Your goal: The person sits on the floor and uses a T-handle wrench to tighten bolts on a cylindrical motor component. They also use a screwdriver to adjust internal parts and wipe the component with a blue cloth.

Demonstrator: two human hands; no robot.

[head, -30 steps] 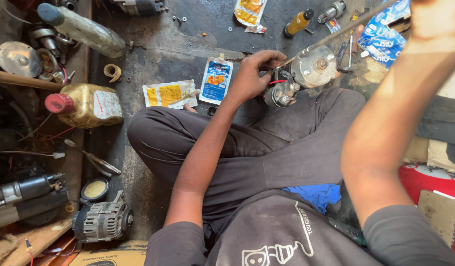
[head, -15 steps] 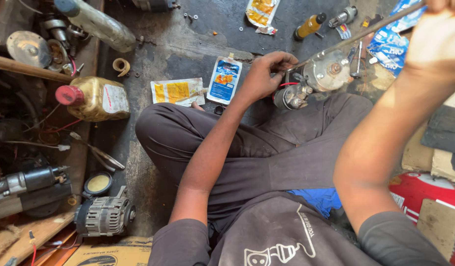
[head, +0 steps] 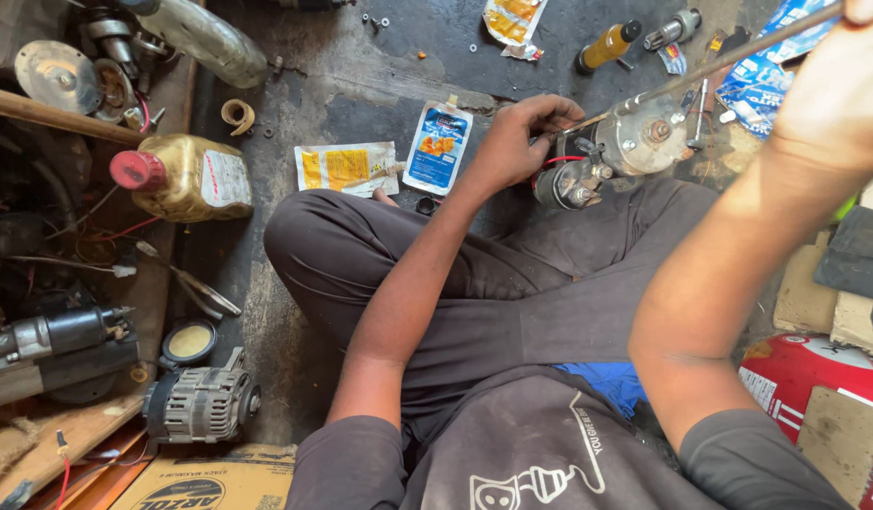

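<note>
I sit cross-legged on a dark, oily floor. A grey metal starter motor (head: 625, 151) with a red wire rests against my knee. My left hand (head: 522, 142) grips it at its left end, fingers curled near the tip of a long thin metal rod (head: 720, 61). My right hand (head: 838, 90), raised close to the camera at the upper right, is closed around the rod's upper end. The rod slants down to the motor.
A yellow oil jug with a red cap (head: 181, 178), a plastic bottle (head: 205, 38), flat pouches (head: 436, 146), an alternator (head: 200, 404), another motor (head: 54, 345) and metal parts lie to the left. A small yellow bottle (head: 607, 45) and a red can (head: 814, 373) are on the right.
The view has shifted slightly, so things sit lower in the frame. My right hand has moved a little to the right with the rod; my left hand stays on the motor.
</note>
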